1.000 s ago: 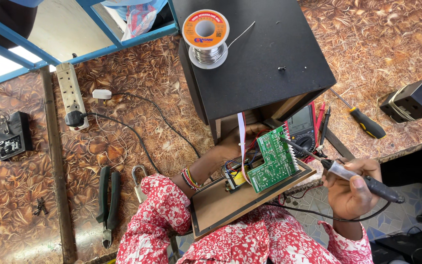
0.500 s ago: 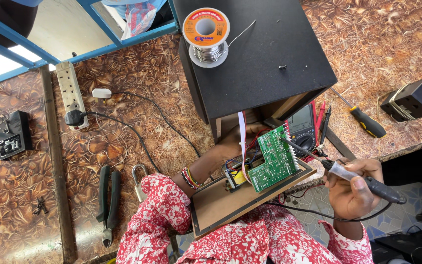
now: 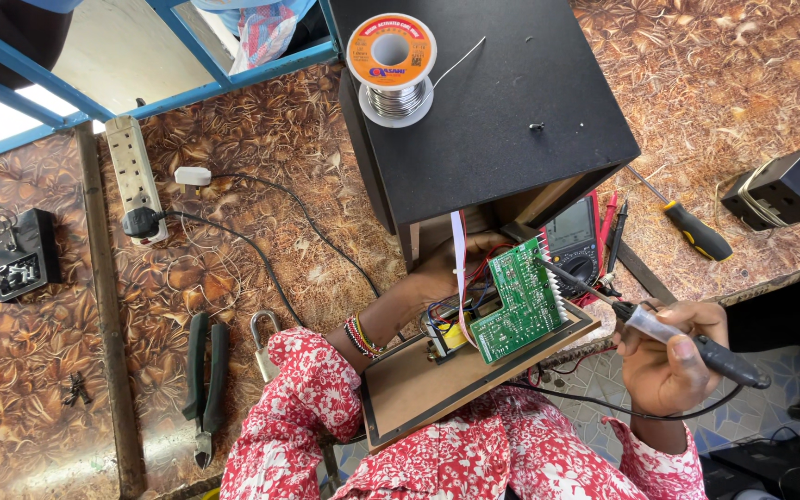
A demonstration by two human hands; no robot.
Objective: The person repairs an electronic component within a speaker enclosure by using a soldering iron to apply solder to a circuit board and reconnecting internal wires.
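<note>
Two hands are being shown from the head view. A soldering iron [image 3: 687, 341] is being clamped in the right hand [image 3: 668, 366], its tip being touched to the green circuit board [image 3: 520, 301]. That board is being steadied by the left hand [image 3: 451, 273], grip closed behind it, above a brown panel [image 3: 418, 389] beside the black box [image 3: 493, 102] on the table [image 3: 261, 241].

In my right hand [image 3: 668, 366] the soldering iron [image 3: 687, 341] had a matt black grip, a clear plastic collar and a bare metal shaft. The circuit board [image 3: 518, 301] at centre was glossy green, on a smooth brown panel [image 3: 418, 393] — wood-like. The black box [image 3: 493, 102] above looked matt; its solder spool [image 3: 391, 60] — shiny wire. My sleeves were printed cloth.
</note>
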